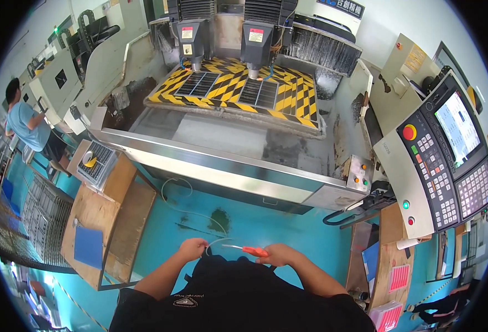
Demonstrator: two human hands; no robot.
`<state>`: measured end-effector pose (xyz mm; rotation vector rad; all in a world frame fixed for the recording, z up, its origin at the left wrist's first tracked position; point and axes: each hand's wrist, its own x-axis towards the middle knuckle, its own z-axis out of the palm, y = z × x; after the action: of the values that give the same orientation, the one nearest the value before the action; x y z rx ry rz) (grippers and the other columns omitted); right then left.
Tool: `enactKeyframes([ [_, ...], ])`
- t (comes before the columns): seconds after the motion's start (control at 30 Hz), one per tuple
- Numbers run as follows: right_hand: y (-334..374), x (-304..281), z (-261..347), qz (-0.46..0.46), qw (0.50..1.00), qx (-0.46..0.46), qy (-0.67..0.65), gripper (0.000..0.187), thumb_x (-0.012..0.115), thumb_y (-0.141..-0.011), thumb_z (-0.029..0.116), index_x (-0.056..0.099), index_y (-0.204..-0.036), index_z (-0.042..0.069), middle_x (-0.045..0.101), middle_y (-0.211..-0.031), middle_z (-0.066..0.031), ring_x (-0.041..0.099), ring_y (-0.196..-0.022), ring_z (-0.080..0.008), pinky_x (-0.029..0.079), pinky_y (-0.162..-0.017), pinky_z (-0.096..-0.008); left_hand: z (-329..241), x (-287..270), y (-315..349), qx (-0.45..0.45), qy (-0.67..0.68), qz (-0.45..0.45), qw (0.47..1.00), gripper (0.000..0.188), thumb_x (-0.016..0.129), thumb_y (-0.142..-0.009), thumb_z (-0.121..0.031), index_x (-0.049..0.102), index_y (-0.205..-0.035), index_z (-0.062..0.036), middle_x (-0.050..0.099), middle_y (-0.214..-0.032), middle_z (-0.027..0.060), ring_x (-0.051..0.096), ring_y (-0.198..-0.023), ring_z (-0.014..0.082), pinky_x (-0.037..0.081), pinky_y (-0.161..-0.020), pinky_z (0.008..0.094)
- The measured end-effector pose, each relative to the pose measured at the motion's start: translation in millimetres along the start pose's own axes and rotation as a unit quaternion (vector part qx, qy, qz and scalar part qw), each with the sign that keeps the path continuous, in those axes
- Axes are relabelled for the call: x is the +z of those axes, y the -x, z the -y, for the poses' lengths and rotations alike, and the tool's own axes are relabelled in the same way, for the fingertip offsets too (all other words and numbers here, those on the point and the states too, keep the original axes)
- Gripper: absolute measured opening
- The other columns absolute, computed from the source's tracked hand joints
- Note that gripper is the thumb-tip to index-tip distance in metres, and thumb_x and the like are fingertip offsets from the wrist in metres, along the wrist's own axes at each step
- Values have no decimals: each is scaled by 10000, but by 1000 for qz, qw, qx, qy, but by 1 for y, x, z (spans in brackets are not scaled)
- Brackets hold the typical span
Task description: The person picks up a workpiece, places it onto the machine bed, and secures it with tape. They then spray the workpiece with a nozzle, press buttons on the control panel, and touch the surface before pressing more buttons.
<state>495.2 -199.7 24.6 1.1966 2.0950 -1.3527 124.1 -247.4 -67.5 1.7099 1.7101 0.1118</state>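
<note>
My right hand (280,255) is closed around the orange body of an air blow gun (255,251). Its thin metal nozzle points left, toward my other hand. In front of my body, my left hand (193,248) has its fingers closed on a pale thin hose (217,242). From there the hose trails over the floor and loops near the machine's base. Where it joins the blow gun I cannot make out.
Ahead stands a large milling machine (221,149) with two spindles above a yellow-and-black striped bed (230,91). A control panel (440,160) is at right. Wooden tables flank me, the left one (91,213) carrying a blue folder (89,247). Another person (31,124) stands far left.
</note>
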Motion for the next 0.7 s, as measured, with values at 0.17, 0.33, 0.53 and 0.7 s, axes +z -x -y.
enactKeyframes([
  [0.17,-16,-4,27,-176,984,-21,-26,490,602,-944,542,695,-967,61,680,-883,-188,656,-896,-393,511,-806,-461,-69,-8,-2,108,210,96,967,672,716,-863,-209,459,-1479,-129,602,-1372,139,632,-1194,313,510,-1014,397],
  [0.33,-23,-6,85,-312,912,-217,-152,347,576,-982,392,681,-1033,65,675,-1007,-182,642,-979,-374,503,-882,-462,-128,-9,-8,268,328,29,905,872,796,-841,-246,318,-1547,-63,513,-1455,160,563,-1294,306,469,-1064,384],
  [0.53,-13,-64,56,-373,852,-271,-249,417,386,-1076,336,641,-1001,15,602,-808,-132,628,-825,-278,522,-806,-388,-83,-1,-19,215,313,24,925,493,705,-884,-210,565,-1353,-155,650,-1218,128,634,-1169,309,511,-963,396],
  [0.7,-10,-120,2,-488,619,-202,-581,474,380,-1087,446,584,-911,57,498,-646,-10,446,-520,-119,369,-482,-286,-51,-7,23,146,24,117,982,189,606,-869,-198,694,-1036,-194,703,-992,101,669,-946,341,536,-798,424],
])
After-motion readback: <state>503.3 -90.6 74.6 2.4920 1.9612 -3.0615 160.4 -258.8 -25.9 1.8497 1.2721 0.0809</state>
